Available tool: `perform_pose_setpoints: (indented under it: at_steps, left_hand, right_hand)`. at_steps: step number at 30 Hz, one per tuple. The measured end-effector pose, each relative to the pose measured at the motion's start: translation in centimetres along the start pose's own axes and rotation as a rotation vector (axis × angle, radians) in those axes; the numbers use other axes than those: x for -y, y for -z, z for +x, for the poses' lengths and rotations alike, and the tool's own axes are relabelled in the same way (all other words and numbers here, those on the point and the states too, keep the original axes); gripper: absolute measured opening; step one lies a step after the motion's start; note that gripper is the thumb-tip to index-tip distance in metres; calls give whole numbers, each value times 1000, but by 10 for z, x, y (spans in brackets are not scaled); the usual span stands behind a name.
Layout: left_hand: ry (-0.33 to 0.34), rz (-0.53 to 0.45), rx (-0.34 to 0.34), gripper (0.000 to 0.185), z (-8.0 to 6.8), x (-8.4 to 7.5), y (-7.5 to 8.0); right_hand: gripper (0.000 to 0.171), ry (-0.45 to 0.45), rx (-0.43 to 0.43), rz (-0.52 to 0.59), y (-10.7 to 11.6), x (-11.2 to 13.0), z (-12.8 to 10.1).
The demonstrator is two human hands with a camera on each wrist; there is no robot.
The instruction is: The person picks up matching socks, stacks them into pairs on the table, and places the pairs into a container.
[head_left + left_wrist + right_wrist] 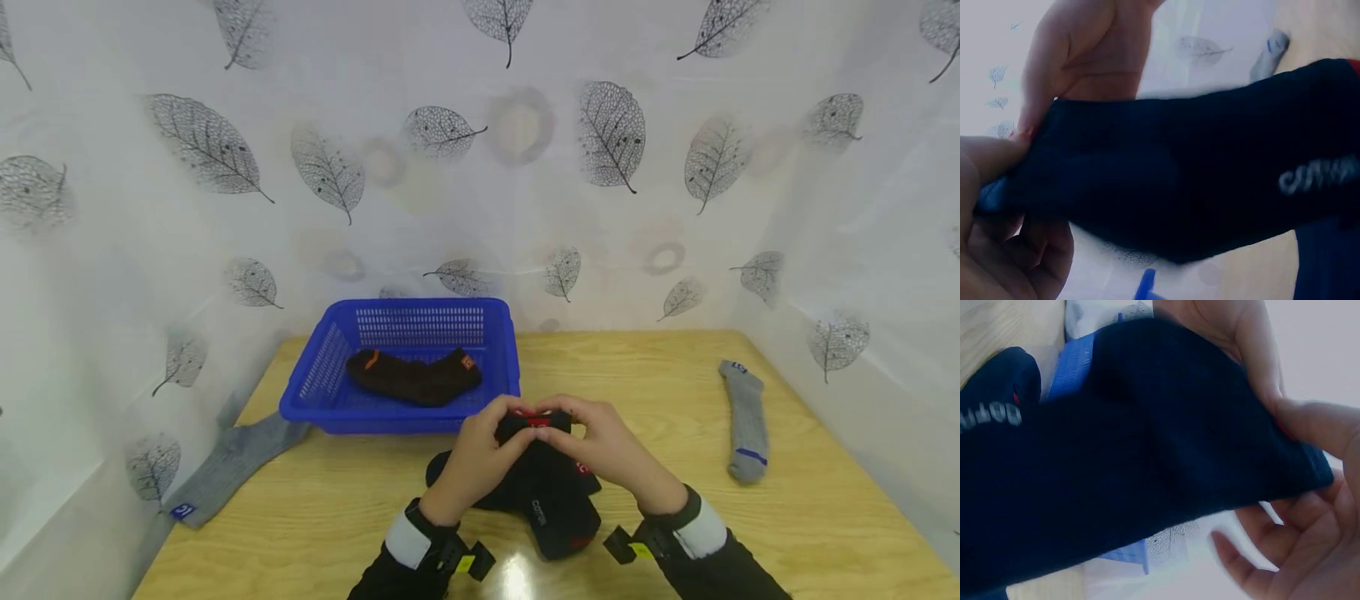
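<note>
A black sock [562, 512] with white lettering and a red mark hangs toe-down over the wood table. Its cuff is pinched on one side by my left hand [480, 454] and on the other by my right hand [607, 446]. The thumbs almost meet at a red patch on the cuff. Both wrist views show the dark fabric stretching away from the fingers. Another black sock [437, 468] lies on the table behind the held one, which partly covers it.
A blue plastic basket [307, 408] stands just beyond my hands, with brown socks [416, 379] inside. One grey sock [240, 458] lies at the left, near the basket; another grey sock [746, 425] lies at the right. A leaf-patterned curtain [450, 208] surrounds the table.
</note>
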State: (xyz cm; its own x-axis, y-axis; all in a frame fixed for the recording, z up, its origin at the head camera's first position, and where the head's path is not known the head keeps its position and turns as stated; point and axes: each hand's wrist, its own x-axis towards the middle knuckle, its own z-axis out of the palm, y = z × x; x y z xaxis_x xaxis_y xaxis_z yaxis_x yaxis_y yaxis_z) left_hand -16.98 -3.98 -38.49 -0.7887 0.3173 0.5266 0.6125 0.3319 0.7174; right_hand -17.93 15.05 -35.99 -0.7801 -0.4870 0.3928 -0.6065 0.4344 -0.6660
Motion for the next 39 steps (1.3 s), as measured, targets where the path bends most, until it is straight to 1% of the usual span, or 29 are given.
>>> perform_pose_setpoints:
  at_steps: [2,3,5,7,8,11,12,13,14,16,17,18,19,20,21,22,23,24,25,26,27,28,29,31,32,34,35,38,39]
  left_hand:
    - [56,-83,17,34,-3,4,-2]
    - [80,-122,38,37,-4,6,-3]
    - [120,-192,97,43,-7,12,-6]
    - [132,-235,170,47,-9,18,-10]
    - [136,-237,204,47,-10,20,-12]
    - [194,-207,283,46,-12,12,-11]
    - [203,-189,309,44,-12,10,-11]
    - [208,-165,338,38,-14,12,-12]
    - [217,-129,360,33,-15,14,-14]
    - [225,-12,379,26,-19,22,-19]
    - [247,18,396,19,-22,30,-23]
    - [281,3,413,15,-24,37,-27]
    - [338,-59,435,16,-26,44,-31]
    - [418,-168,452,21,-27,46,-34]
    - [495,-304,462,28,-28,48,-35]
    - [580,-486,466,32,-28,49,-37]
    - [659,-676,462,36,-28,50,-38]
    - [709,-856,454,42,-27,51,-38]
    - [744,-1012,440,46,-26,52,-39]
    - [760,-1128,425,49,-25,51,-38]
    - [754,-1209,409,49,-24,51,-38]
    - [750,-1270,391,47,-23,51,-38]
    - [743,-1302,370,44,-23,50,-37]
    - [743,-1295,313,35,-22,49,-37]
    - [754,-1270,272,30,-23,49,-36]
    - [780,-1208,183,29,-23,49,-34]
    - [786,-1179,143,34,-24,50,-33]
    - [785,-1066,42,52,-26,55,-26]
    - [775,-1017,25,56,-27,57,-22]
  right_hand:
    - [16,-34,-48,4,0,5,1]
    - [13,-42,-71,19,1,7,1]
    - [10,-48,-114,52,2,11,0]
    - [10,-34,-148,81,5,15,0]
    - [10,-23,-158,100,6,17,0]
    - [15,24,-185,159,11,20,-1]
    - [17,56,-185,191,13,21,-1]
    - [19,84,-173,226,15,21,-2]
    - [21,118,-160,257,18,21,-3]
    - [24,232,-129,322,24,22,-3]
    - [27,289,-108,351,27,23,-2]
    - [27,345,-86,367,30,23,-1]
    - [28,395,-70,379,33,24,1]
    - [28,453,-56,393,35,24,2]
    - [28,503,-43,412,37,25,3]
    - [29,536,-24,440,39,25,3]
    - [29,571,4,476,41,24,3]
    - [28,587,33,521,42,24,3]
    - [29,595,61,573,43,24,2]
    - [29,592,92,628,44,23,1]
    - [29,586,117,674,45,22,0]
    - [30,577,140,714,45,21,-1]
    - [29,555,154,742,46,20,-3]
    - [27,481,165,785,48,17,-6]
    - [26,441,168,798,49,15,-8]
    - [26,370,151,789,52,10,-12]
    - [25,321,135,770,54,7,-14]
    - [16,233,90,617,56,-4,-20]
    - [11,206,83,551,56,-8,-21]
